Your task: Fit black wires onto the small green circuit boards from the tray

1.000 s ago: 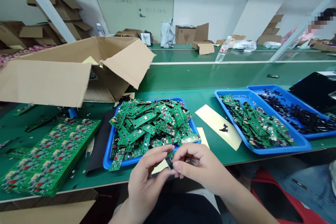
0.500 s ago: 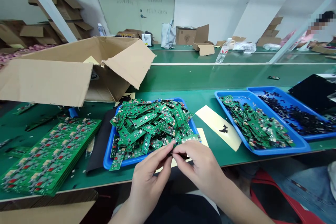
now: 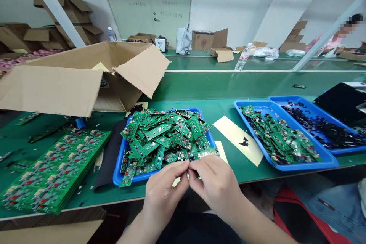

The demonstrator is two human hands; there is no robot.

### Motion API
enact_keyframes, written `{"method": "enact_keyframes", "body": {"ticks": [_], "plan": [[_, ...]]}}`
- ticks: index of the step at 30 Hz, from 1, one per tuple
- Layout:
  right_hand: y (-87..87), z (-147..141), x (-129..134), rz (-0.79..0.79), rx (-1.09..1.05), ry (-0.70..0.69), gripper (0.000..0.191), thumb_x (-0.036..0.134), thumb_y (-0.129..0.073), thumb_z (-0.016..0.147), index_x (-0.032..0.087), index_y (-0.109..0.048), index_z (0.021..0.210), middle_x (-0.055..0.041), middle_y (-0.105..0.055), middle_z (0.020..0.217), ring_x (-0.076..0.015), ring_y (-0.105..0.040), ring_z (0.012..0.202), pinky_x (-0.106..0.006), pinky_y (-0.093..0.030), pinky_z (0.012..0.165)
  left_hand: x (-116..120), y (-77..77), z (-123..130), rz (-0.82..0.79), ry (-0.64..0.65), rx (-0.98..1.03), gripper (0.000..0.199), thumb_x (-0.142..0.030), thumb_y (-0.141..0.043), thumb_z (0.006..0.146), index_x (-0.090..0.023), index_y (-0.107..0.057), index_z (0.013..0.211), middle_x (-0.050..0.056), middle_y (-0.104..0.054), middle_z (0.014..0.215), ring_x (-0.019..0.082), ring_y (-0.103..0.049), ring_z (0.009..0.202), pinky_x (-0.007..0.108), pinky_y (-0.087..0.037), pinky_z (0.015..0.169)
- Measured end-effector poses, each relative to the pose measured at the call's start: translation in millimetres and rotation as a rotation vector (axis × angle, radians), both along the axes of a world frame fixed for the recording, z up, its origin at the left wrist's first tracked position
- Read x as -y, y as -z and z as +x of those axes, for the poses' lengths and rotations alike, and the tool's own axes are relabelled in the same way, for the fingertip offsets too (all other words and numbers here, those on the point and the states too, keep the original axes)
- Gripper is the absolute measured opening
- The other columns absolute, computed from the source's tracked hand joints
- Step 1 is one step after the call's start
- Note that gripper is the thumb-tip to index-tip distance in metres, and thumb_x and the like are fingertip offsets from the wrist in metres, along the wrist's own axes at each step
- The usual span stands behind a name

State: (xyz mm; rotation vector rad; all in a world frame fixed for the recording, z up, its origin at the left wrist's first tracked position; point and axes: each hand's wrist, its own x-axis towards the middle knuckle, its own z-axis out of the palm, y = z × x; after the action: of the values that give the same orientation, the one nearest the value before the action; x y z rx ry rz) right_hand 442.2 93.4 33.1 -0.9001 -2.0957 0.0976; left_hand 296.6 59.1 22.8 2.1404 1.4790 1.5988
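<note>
Blue plastic made up the middle tray (image 3: 117, 173), which was heaped above its rim with green circuit boards (image 3: 158, 131); one board leaned out over the near edge at the left. Just in front of that tray, the left hand (image 3: 166, 187) and the right hand (image 3: 215, 179) met, tip to tip. The fingers of both were narrowed into a pinch on a small board, hidden by the fingertips, so how it lay could not be told.

To the right, a second blue tray (image 3: 307, 167) held a lower pile of boards, with bare blue showing along its far end. Against it, farther right, a third blue tray (image 3: 311, 109) held loose black parts (image 3: 331, 127), thickest toward the near end. Between the middle and second trays, a pale yellow slip of paper (image 3: 227, 127) lay on the green table (image 3: 217, 108), bearing a few black pieces (image 3: 244, 142).

At the left, a big cardboard box (image 3: 48, 89) stood with its flaps spread; a yellow sheet (image 3: 100, 67) showed inside, the rest of its contents out of sight. Nearer, large board panels (image 3: 57, 173) sat in a stack, beside a strip of black material (image 3: 106, 164). Behind, a clear bottle (image 3: 242, 59) stood tilted.
</note>
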Motion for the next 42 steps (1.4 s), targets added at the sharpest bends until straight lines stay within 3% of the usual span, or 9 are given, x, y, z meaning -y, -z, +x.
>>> {"method": "enact_keyframes", "body": {"ticks": [5,9,12,16,21,25,33,37,42], "plan": [[-1.1,26,-14,-0.220,-0.181,0.153,0.015,0.018,-0.045,0.090,0.018,-0.057,0.081,-0.0021,-0.059,0.066,-0.0156,-0.056,0.060,-0.025,-0.045,0.057,6,-3.4,1,-0.270,-0.068,0.308,0.021,-0.010,-0.060,0.074,-0.021,-0.072,0.087,0.000,-0.076,0.081,0.014,-0.072,0.069,0.017,-0.059,0.065],[4.0,33,-3,-0.715,-0.499,-0.089,0.018,0.025,-0.061,0.082,0.022,-0.054,0.098,-0.0018,-0.063,0.084,-0.0167,-0.064,0.079,-0.026,-0.054,0.071,5,-7.2,6,-0.563,-0.043,0.792,0.017,-0.019,-0.067,0.070,-0.020,-0.070,0.086,0.001,-0.074,0.078,0.016,-0.071,0.073,0.021,-0.060,0.065],[14.0,25,12,-0.853,-0.670,-0.185,0.026,0.019,-0.064,0.078,0.025,-0.053,0.100,0.0004,-0.063,0.087,-0.0147,-0.064,0.081,-0.025,-0.054,0.075,4,-7.7,10,-0.591,-0.042,0.900,0.015,-0.020,-0.072,0.066,-0.019,-0.069,0.081,-0.001,-0.071,0.070,0.014,-0.070,0.067,0.019,-0.059,0.060],[22.7,14,22,-0.666,-0.709,-0.128,0.029,0.011,-0.060,0.079,0.027,-0.053,0.101,0.0018,-0.062,0.085,-0.0121,-0.064,0.077,-0.021,-0.054,0.074,2,-2.4,9,-0.493,-0.075,0.771,0.013,-0.017,-0.069,0.069,-0.021,-0.070,0.081,-0.002,-0.072,0.074,0.013,-0.070,0.069,0.017,-0.058,0.065],[25.5,10,26,-0.326,-0.559,-0.122,0.034,0.003,-0.057,0.079,0.024,-0.054,0.105,-0.0023,-0.063,0.087,-0.0155,-0.064,0.081,-0.025,-0.055,0.074,-6,-1.2,-7,-0.241,-0.036,0.293,0.014,-0.016,-0.064,0.076,-0.023,-0.071,0.087,0.000,-0.074,0.081,0.014,-0.070,0.071,0.019,-0.058,0.064],[24.4,11,26,-0.237,-0.557,-0.106,0.034,0.001,-0.056,0.079,0.022,-0.054,0.105,-0.0044,-0.063,0.088,-0.0172,-0.064,0.083,-0.027,-0.056,0.073,-10,-6.1,-14,-0.009,0.002,0.027,0.012,-0.012,-0.062,0.079,-0.021,-0.067,0.086,0.000,-0.071,0.076,0.013,-0.068,0.068,0.020,-0.056,0.064],[35.2,8,15,-0.210,-0.533,0.045,0.019,0.009,-0.052,0.083,0.021,-0.053,0.098,-0.0031,-0.061,0.077,-0.0158,-0.063,0.069,-0.026,-0.056,0.061,-22,16.7,-8,-0.191,0.020,0.040,0.010,-0.018,-0.056,0.083,-0.021,-0.064,0.087,0.003,-0.069,0.081,0.017,-0.068,0.072,0.024,-0.056,0.064],[49.2,53,-15,-0.196,-0.442,0.413,0.013,0.026,-0.053,0.085,0.020,-0.053,0.096,-0.0063,-0.063,0.083,-0.0191,-0.065,0.075,-0.031,-0.056,0.066,-22,30.4,-11,-0.349,0.051,-0.042,0.031,-0.025,-0.053,0.085,-0.024,-0.056,0.116,0.009,-0.064,0.113,0.021,-0.066,0.096,0.030,-0.058,0.076],[51.7,151,-76,-0.128,-0.409,0.765,0.033,0.036,-0.055,0.078,0.015,-0.050,0.102,-0.0136,-0.060,0.093,-0.0248,-0.064,0.077,-0.042,-0.052,0.073,-18,34.5,-14,-0.331,-0.032,-0.049,0.021,-0.029,-0.051,0.087,-0.026,-0.062,0.105,0.008,-0.062,0.107,0.023,-0.064,0.094,0.031,-0.057,0.072]]}}
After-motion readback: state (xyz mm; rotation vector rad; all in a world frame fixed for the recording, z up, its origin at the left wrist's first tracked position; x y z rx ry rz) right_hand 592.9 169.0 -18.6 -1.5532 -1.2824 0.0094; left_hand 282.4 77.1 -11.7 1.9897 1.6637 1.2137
